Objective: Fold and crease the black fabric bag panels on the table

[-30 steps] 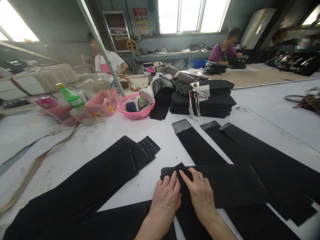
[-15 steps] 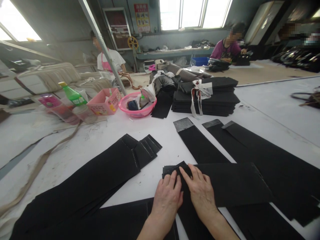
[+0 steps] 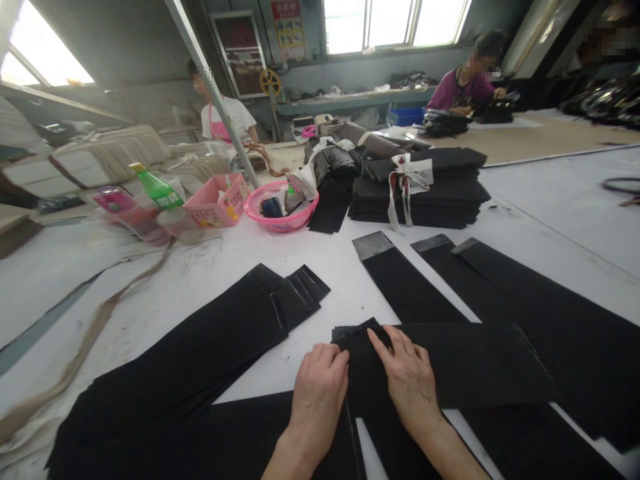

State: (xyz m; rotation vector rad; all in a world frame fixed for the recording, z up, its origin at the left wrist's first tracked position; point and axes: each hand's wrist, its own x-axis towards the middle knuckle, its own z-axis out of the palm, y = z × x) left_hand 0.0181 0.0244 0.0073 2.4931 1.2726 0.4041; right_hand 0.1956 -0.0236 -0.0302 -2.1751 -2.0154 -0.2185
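At lower centre, a black strip [image 3: 367, 393] seems mid-work. The right hand [image 3: 411, 373] has its grip unclosed, fingers resting there; whether the left hand's [image 3: 320, 393] curled grip pinches anything, I cannot tell. The left-side pile [image 3: 195, 353] looks gathered; right-side strips [image 3: 550, 293] lie spread.

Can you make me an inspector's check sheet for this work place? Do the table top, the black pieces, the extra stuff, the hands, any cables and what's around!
Surface: white table top, with dark smudges and specks.
Work pieces: black piece under the hands; fanned black pieces to the left; tied black stack farther back.
Clutter: pink basin holding small items, pink box, green bottle, tan strip.
Hands: left hand curled at the black piece's edge, grip unclear; right hand resting fingertips on it.
Cables: none certain; a dark loop lies at right, kind unclear.
Surroundings: person in white, person in purple, bright windows.
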